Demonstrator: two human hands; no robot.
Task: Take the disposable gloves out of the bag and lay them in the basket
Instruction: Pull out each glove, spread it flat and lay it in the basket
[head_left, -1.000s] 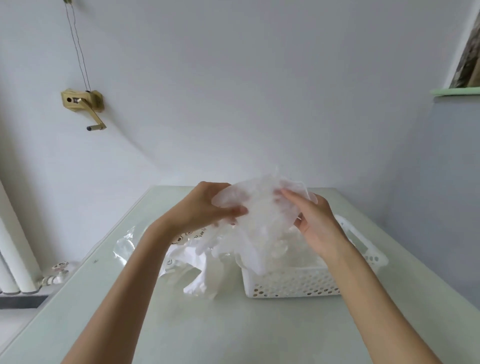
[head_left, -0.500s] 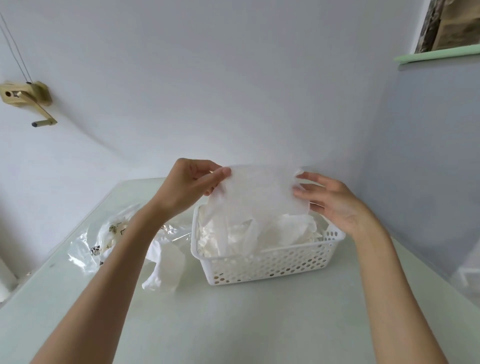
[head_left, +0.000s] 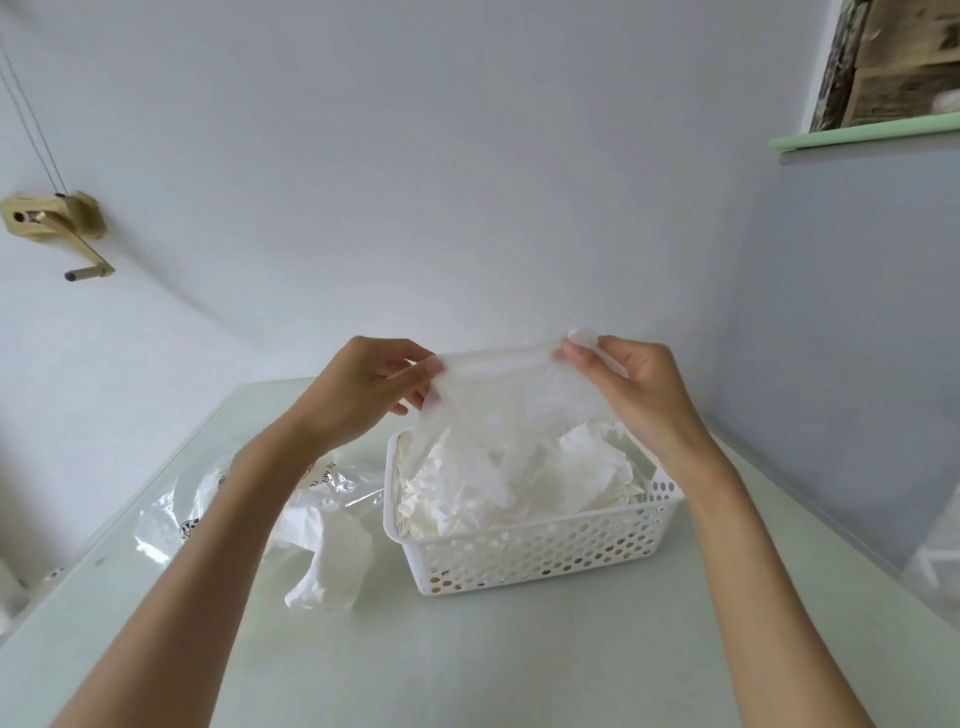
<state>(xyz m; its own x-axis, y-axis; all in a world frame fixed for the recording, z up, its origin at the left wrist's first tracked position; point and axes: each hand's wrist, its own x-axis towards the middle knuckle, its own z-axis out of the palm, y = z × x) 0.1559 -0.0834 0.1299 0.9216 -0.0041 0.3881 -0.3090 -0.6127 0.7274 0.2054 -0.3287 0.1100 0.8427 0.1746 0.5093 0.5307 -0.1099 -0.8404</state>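
Observation:
A thin see-through disposable glove (head_left: 498, 400) hangs stretched between my two hands, its fingers dangling into the white perforated basket (head_left: 540, 551). My left hand (head_left: 374, 384) pinches its left cuff corner and my right hand (head_left: 634, 384) pinches the right corner. Several crumpled gloves (head_left: 582, 467) lie piled inside the basket. The clear plastic bag (head_left: 171, 514) lies on the table left of the basket, with more white gloves (head_left: 332, 566) spilling from it.
The pale green table (head_left: 467, 654) runs to a wall at the back and a grey wall on the right. A brass crank fitting (head_left: 57, 228) is fixed to the left wall. A green shelf edge (head_left: 862, 137) sits at upper right.
The glove went from a bunch held over the bag and basket to a sheet spread above the basket; both hands have since risen slightly and pulled its cuff taut.

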